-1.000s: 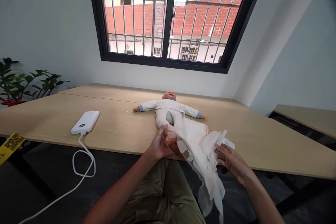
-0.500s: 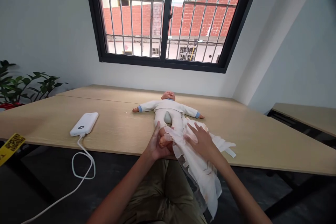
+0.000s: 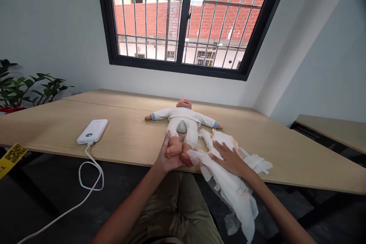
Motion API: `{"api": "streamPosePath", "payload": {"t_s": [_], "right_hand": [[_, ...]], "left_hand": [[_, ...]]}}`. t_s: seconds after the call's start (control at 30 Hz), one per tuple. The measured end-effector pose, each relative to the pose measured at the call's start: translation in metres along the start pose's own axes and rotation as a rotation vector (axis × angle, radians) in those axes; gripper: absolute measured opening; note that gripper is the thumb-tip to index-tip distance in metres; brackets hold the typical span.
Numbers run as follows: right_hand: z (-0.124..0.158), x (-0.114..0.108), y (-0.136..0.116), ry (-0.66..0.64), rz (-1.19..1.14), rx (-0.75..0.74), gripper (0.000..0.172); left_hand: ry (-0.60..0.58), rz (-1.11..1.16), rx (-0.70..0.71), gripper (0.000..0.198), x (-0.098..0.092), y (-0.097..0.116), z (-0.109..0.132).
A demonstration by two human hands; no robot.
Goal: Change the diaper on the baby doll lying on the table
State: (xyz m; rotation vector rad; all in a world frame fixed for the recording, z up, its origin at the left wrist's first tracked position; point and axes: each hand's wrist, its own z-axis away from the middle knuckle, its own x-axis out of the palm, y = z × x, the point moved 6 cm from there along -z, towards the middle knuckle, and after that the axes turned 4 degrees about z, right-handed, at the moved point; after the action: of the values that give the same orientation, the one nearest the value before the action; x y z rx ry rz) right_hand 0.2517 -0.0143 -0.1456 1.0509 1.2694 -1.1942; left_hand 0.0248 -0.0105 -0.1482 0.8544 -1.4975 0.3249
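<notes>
A baby doll [image 3: 184,116] in white clothes with blue cuffs lies on its back, head toward the window and bare feet at the table's near edge. My left hand [image 3: 169,160] cups the feet from below, its thumb up along the outer leg; some of its fingers are hidden beneath them. Spread flat, my right hand [image 3: 230,160] rests on a crumpled bundle of thin white cloth [image 3: 225,177] beside the doll's legs. Part of this cloth touches one foot, and its lower end hangs over the table edge.
On the left of the wooden table [image 3: 128,137] lies a white power bank [image 3: 93,131], its white cable [image 3: 85,194] hanging off the edge. A leafy plant [image 3: 31,89] stands at far left. A barred window [image 3: 183,19] is behind the table.
My right hand has moved right, taking the white cloth away from the doll's legs. Both bare lower legs and feet now show. My left hand stays at the feet.
</notes>
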Motion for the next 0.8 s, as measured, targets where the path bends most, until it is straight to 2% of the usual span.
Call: {"api": "streamPosePath", "payload": {"t_s": [0.1,0.2,0.37,0.47,0.57,0.67,0.8], "right_hand": [[0.003,0.0,0.007,-0.046,0.008,-0.054,0.088],[0.003,0.001,-0.002,-0.085,-0.007,-0.123,0.086],[0.001,0.002,-0.047,-0.096,-0.029,-0.299,0.081],[-0.001,0.001,-0.08,-0.119,-0.058,-0.389,0.082],[-0.007,0.0,-0.11,-0.156,-0.082,-0.468,0.085],[-0.022,0.001,-0.133,-0.2,-0.11,-0.51,0.086],[-0.056,0.005,-0.147,-0.198,-0.18,-0.524,0.075]], "left_hand": [[0.094,-0.007,-0.026,0.058,0.002,0.011,0.0],[0.139,-0.073,-0.045,0.054,0.02,0.028,-0.006],[0.157,-0.252,-0.098,0.056,0.064,0.053,-0.031],[0.184,-0.309,-0.141,0.059,0.082,0.061,-0.05],[0.185,-0.321,-0.126,0.058,0.096,0.069,-0.068],[0.137,-0.311,-0.144,0.055,0.111,0.07,-0.081],[0.126,-0.325,-0.182,0.057,0.12,0.069,-0.091]]}}
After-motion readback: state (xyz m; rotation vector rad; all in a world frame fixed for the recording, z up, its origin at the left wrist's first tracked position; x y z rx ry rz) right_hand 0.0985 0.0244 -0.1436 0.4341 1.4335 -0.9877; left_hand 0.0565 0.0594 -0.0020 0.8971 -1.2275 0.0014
